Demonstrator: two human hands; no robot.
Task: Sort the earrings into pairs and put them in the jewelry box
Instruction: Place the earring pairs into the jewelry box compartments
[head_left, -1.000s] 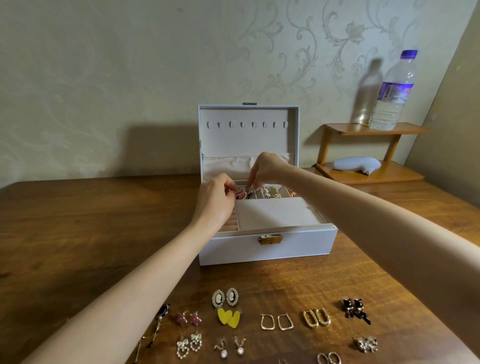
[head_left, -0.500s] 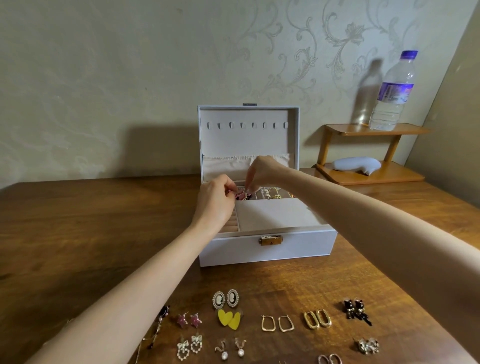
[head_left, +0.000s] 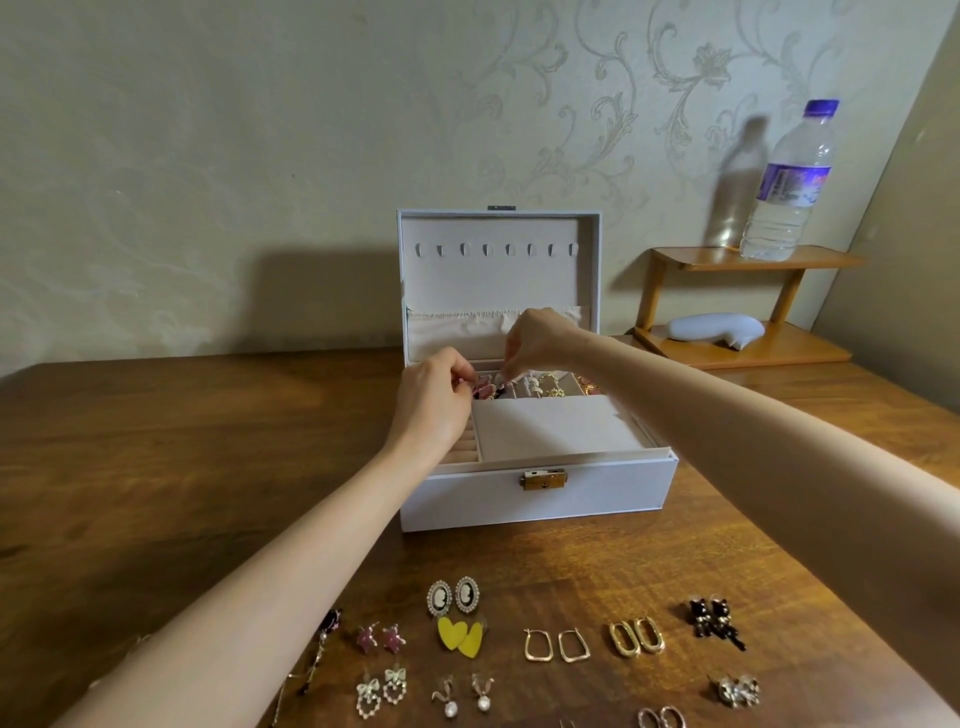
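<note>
A white jewelry box (head_left: 540, 499) stands open in the middle of the wooden table, its lid upright. Both hands reach into its rear compartments. My left hand (head_left: 434, 402) pinches a pink earring (head_left: 120, 391) at the box's back left. My right hand (head_left: 540, 340) hovers just right of it with fingertips curled down over a small dark earring; the grip itself is hidden. Gold earrings (head_left: 553, 387) lie in the neighbouring compartments. Paired earrings are lined up near the front edge: cameo ovals (head_left: 453, 596), yellow hearts (head_left: 460, 636), gold hoops (head_left: 556, 646), black cats (head_left: 714, 621).
More pairs lie at the front: pink stars (head_left: 380, 638), bow hearts (head_left: 382, 691), pearl drops (head_left: 465, 693), chunky gold links (head_left: 636, 636). A small wooden shelf (head_left: 748, 306) at the back right carries a water bottle (head_left: 787, 182) and a white object (head_left: 714, 330).
My right hand has shifted slightly down and left toward the left hand over the rear compartments. The left hand has stayed in place.
</note>
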